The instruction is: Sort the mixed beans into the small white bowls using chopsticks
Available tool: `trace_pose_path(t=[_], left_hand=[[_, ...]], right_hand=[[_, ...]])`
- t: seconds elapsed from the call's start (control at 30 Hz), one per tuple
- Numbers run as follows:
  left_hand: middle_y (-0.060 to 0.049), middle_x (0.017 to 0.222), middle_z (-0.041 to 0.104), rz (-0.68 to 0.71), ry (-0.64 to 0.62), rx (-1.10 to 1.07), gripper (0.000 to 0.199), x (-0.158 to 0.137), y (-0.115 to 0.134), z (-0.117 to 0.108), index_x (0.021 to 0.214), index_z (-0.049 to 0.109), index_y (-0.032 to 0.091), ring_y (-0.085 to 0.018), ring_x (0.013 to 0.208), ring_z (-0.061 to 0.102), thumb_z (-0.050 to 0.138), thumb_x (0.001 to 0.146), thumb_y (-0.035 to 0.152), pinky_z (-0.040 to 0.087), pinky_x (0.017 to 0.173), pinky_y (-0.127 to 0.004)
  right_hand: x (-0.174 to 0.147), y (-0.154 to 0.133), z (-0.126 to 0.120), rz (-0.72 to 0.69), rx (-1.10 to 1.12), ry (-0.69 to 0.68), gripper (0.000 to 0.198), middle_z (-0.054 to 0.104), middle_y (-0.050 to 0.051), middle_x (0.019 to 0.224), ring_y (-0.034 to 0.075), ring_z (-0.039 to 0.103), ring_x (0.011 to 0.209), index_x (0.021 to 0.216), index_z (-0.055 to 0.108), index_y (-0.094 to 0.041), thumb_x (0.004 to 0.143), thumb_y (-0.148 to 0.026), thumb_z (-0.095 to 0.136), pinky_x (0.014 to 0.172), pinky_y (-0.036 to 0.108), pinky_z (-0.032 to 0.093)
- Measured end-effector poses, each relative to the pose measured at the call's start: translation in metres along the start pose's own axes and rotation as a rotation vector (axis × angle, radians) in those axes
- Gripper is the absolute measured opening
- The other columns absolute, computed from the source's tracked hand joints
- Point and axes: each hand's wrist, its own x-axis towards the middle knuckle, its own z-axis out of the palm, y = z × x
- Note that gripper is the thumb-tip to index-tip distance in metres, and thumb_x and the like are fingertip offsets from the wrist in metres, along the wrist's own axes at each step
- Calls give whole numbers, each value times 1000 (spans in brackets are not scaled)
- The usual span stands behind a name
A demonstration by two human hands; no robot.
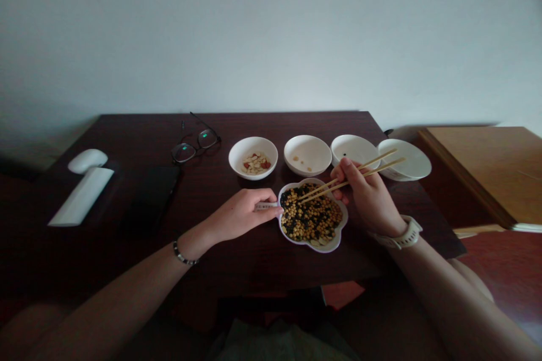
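My left hand [239,214] grips the short handle of a white flower-shaped dish [344,218]. Mixed yellow and black beans [311,217] fill the dish, with a few pale flat pieces near its front rim. Held in my right hand [370,194], a pair of chopsticks [358,173] slants down to the left, tips among the beans. Behind the dish is a row of white bowls: one [253,145] has pale slices and reddish pieces, another [307,146] a few yellowish bits, the third [353,149] a small black bean. The rightmost bowl [412,163] sits partly behind the chopsticks.
Eyeglasses [195,148] lie at the back of the dark table [139,130]. A black flat object [150,194] and a white long object with a rounded end [84,194] are on the left. A wooden surface [478,163] stands right of the table; a wall rises behind.
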Motion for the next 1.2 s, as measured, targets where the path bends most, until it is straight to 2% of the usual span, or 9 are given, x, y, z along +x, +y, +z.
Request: trace_pose_path(t=[0.23,0.47,0.7,0.97,1.2], left_hand=[[3,77,63,9,0,9,32,0,2,-1,94,72,18,-14,71,54,67,104,48,37,65,-26],[3,78,63,1,3,-7,33,0,1,0,94,71,18,-13,71,54,67,104,49,37,66,-26],[3,76,62,-10,-1,-6,32,0,3,-1,94,72,18,-13,70,52,67,104,49,36,65,-26],[3,77,62,0,-5,-19,33,0,5,-1,93,71,18,-14,71,53,67,104,49,37,65,-26],[3,76,61,6,6,-24,34,0,-1,2,94,71,18,-13,70,52,66,105,50,36,65,-26]], right_hand=[[1,-8,-8,-5,100,53,45,56,-1,63,12,47,51,81,57,-23,111,-56,58,44,25,30],[-1,1,-4,53,8,-89,45,62,0,64,13,51,50,86,61,-23,112,-60,54,47,26,37],[-1,2,4,-10,-33,-15,48,63,0,61,14,49,49,83,58,-24,111,-62,53,48,28,35],[0,-8,-2,24,154,62,47,55,0,68,11,46,52,80,55,-23,107,-61,64,43,25,30],[2,-14,-6,79,360,8,47,46,-2,75,9,42,56,77,50,-22,103,-55,73,41,23,29]])
